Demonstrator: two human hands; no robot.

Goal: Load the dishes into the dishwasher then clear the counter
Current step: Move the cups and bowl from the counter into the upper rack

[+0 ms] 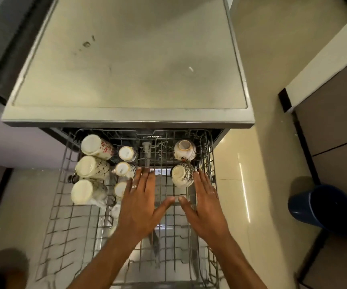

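The dishwasher's upper wire rack (64,226) is pulled out below the steel counter top (126,59). Three patterned mugs (91,167) lie upside down along the rack's left side, with small cups (126,153) beside them. Two patterned bowls sit upside down at the right, one at the back (184,150) and one in front (182,175). My left hand (142,203) and my right hand (205,205) hover flat over the rack's middle, fingers straight, holding nothing. The right fingertips lie just beside the front bowl.
A blue bucket (318,207) stands on the tiled floor at the right, next to a cabinet (335,122). A dark appliance edge (5,59) runs along the counter's left. The counter top bears only small marks and a white speck.
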